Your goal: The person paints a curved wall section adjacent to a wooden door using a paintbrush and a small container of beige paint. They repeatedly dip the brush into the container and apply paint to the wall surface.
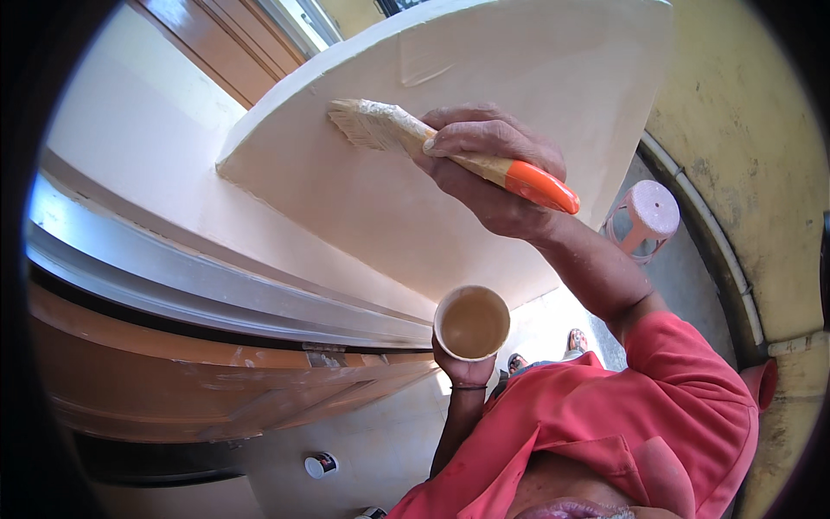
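My right hand (pixel 493 164) is closed round a paintbrush (pixel 523 180) with a wooden handle and an orange end. The brush's pale, paint-coated bristles point left and meet the cream wall panel (pixel 553 78), which has a curved edge. Lower down, my left hand (pixel 467 368) holds a round, pale cup (pixel 472 322) from beneath, its fingers partly hidden. Thin beige liquid fills part of the cup.
To the left run a pale metal door frame (pixel 173 285) and an orange-brown wooden door (pixel 173 372). A pink plastic stool (pixel 653 212) stands on the floor at right, near a yellowish wall (pixel 752 156) with a pipe. A small tub (pixel 321 465) sits on the floor below.
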{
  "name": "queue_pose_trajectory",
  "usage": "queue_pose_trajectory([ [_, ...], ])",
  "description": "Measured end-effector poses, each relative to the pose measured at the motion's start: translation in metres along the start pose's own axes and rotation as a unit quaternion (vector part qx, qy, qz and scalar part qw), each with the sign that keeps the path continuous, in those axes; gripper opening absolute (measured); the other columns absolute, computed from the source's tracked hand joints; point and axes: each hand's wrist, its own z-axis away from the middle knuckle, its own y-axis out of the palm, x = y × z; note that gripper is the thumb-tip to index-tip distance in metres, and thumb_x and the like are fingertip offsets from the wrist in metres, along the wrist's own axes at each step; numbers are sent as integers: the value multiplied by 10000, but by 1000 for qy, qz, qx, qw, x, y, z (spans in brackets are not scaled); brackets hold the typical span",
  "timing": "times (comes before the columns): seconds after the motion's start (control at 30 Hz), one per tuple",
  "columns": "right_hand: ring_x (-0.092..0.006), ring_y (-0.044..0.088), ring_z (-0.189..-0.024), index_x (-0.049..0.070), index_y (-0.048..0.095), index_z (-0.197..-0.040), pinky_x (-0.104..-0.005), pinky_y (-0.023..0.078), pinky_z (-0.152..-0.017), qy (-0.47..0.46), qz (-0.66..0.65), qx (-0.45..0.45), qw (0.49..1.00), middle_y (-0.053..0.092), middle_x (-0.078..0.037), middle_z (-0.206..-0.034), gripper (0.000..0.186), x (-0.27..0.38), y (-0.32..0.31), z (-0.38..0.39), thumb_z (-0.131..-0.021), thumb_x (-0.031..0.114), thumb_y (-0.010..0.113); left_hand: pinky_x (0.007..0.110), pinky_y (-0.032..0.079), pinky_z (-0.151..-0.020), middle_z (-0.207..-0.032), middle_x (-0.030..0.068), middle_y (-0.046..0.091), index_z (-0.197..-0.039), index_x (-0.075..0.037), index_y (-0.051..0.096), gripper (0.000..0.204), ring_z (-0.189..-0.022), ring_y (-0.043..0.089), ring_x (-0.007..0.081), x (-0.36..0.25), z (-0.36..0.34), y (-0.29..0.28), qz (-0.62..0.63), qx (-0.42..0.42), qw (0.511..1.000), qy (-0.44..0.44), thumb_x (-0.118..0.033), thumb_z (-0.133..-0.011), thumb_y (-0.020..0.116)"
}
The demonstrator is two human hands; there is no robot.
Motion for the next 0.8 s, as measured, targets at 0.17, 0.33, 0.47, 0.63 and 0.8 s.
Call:
queue_pose_trajectory([
  [0.17,-195,757,-971,33,749,-1035,-327,638,-811,28,23,-130,991,760,-85,-1062,180,-35,-41,-1,-891,-35,830,679,457,-1107,-1573,89,538,-1544,-210,521,768,-1448,507,375,-1,3,1,-44,-7,999,19,-672,-939,623],
  [0.33,-186,757,-960,10,796,-964,-305,640,-835,-17,212,-238,948,753,-70,-1049,113,-46,-139,-6,-879,-55,833,685,465,-1087,-1580,94,530,-1554,-214,513,785,-1448,505,377,-9,8,-5,-61,-5,998,25,-677,-932,634],
  [0.47,-200,759,-872,51,801,-980,-316,622,-756,-129,392,-211,886,756,-92,-1011,178,-45,-137,-17,-851,-72,814,692,483,-1052,-1580,99,530,-1558,-211,509,790,-1438,508,406,-7,12,2,-52,-4,998,38,-671,-931,648],
  [0.63,-202,716,-794,130,767,-961,-301,569,-647,-143,310,13,940,738,-107,-1048,274,-3,-38,6,-717,34,850,644,508,-1006,-1548,100,559,-1534,-203,539,798,-1390,528,437,5,-2,22,-55,-11,998,2,-694,-917,659],
  [0.8,-201,720,-801,118,738,-974,-309,578,-645,-46,101,5,994,731,-63,-982,225,-12,-44,1,-815,-7,837,592,521,-963,-1506,89,585,-1485,-198,585,785,-1358,527,430,16,-4,19,-55,-24,998,11,-675,-879,729],
])
